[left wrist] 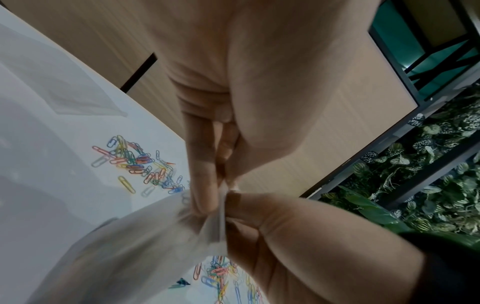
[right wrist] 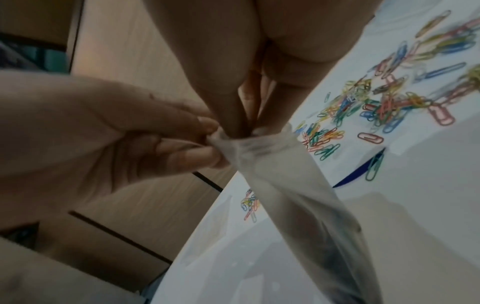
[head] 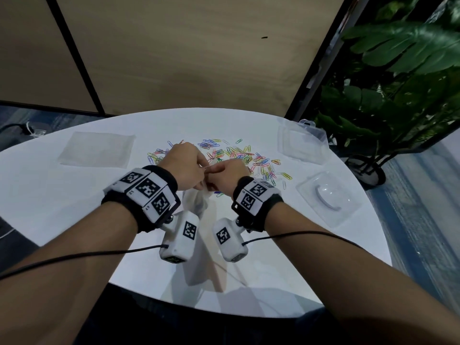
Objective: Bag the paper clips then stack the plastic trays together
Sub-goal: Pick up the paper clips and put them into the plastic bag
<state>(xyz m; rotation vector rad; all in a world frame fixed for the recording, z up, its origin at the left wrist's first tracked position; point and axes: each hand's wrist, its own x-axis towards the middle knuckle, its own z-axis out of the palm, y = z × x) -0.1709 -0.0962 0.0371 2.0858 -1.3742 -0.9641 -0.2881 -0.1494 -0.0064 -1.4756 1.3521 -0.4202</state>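
Both hands meet over the middle of the white table (head: 74, 207). My left hand (head: 189, 165) and right hand (head: 226, 175) each pinch the top edge of a clear plastic bag (head: 196, 202), which hangs down between the wrists. In the left wrist view the left fingers (left wrist: 205, 195) press the bag's mouth (left wrist: 215, 224) against the right hand (left wrist: 298, 246). In the right wrist view the right fingers (right wrist: 233, 115) grip the bunched bag (right wrist: 298, 205). Coloured paper clips (head: 236, 153) lie scattered just beyond the hands. Two clear plastic trays (head: 301, 143) (head: 328, 197) lie apart at the right.
A flat pile of clear bags (head: 97, 150) lies at the far left of the table. A large green plant (head: 398, 83) stands past the table's right edge. Wood panels form the wall behind. Black cables run from both wrist cameras.
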